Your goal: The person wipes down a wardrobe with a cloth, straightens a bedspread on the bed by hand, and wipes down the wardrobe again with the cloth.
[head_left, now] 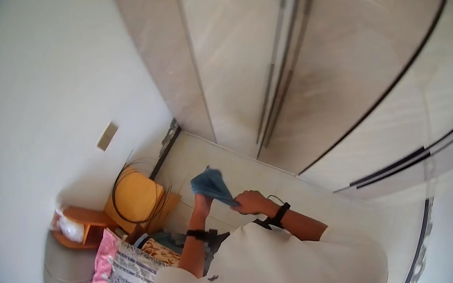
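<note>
A piece of blue cloth is held up in front of my body, stretched between both hands. My left hand is at its left part, where the cloth covers the fingers. My right hand is closed on the narrow right end of the cloth. A black band with a small device circles my left forearm, and another black band is on my right wrist.
Tall pale wardrobe doors with long handles stand ahead. To the left are a wooden chair or stool with looped dark cable, a small brown shelf holding a white plastic bag, and patterned fabric with a pink edge. Pale floor tiles lie below.
</note>
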The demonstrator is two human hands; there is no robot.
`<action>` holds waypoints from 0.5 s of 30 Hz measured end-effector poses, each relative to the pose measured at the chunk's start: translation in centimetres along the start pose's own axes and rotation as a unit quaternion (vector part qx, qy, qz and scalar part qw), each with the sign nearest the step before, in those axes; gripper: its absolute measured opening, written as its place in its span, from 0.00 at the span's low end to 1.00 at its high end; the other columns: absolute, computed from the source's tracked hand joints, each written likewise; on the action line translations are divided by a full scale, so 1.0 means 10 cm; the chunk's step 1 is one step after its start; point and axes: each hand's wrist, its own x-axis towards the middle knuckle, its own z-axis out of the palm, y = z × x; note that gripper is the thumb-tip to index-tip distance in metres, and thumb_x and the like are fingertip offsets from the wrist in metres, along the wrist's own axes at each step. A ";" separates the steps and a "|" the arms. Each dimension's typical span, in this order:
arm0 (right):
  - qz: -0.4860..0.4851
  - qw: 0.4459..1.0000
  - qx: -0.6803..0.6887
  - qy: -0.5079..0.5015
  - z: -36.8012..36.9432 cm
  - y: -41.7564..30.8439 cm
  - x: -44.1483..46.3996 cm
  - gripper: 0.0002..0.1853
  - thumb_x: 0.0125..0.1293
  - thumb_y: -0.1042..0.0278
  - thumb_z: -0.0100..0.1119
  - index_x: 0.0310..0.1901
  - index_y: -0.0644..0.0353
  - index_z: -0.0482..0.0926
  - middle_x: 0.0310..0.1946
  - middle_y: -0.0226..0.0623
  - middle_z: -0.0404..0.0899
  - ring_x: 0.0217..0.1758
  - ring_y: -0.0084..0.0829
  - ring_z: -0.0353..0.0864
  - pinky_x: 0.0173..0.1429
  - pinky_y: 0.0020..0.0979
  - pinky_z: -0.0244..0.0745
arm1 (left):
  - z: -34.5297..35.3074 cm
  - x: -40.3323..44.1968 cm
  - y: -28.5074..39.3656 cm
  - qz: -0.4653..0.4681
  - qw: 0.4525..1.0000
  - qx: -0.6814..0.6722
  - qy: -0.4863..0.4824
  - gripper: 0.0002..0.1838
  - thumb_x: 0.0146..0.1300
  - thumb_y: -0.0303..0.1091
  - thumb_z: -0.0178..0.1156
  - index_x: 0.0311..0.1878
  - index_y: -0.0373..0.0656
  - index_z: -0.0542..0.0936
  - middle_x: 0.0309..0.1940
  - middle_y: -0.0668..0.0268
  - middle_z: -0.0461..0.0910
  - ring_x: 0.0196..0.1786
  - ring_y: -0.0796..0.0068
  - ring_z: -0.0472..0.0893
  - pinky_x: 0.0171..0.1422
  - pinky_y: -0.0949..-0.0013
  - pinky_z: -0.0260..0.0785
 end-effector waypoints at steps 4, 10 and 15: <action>0.136 0.984 0.050 0.106 -0.09 0.64 -0.63 0.32 0.62 0.39 0.45 0.23 0.66 0.79 0.24 0.55 0.77 0.31 0.53 0.78 0.37 0.47 0.73 | 0.94 0.56 -0.23 -0.019 0.989 0.030 -0.145 0.27 0.70 0.50 0.39 0.68 0.51 0.57 0.60 0.69 0.66 0.62 0.69 0.66 0.67 0.62 0.55; 0.246 0.904 0.080 0.340 -0.43 1.11 -0.89 0.28 0.65 0.44 0.44 0.28 0.68 0.76 0.25 0.52 0.77 0.31 0.49 0.79 0.38 0.46 0.72 | 2.38 0.69 -0.03 0.130 0.967 0.063 -0.208 0.31 0.71 0.47 0.39 0.72 0.64 0.40 0.66 0.70 0.56 0.64 0.71 0.62 0.70 0.65 0.51; 0.036 0.668 0.693 0.270 -1.19 1.25 -0.95 0.26 0.63 0.39 0.46 0.35 0.59 0.72 0.24 0.35 0.75 0.23 0.25 0.69 0.28 0.27 0.63 | 2.92 1.11 0.13 0.235 0.947 0.064 -0.209 0.31 0.71 0.46 0.40 0.72 0.61 0.40 0.66 0.69 0.56 0.63 0.71 0.62 0.68 0.65 0.53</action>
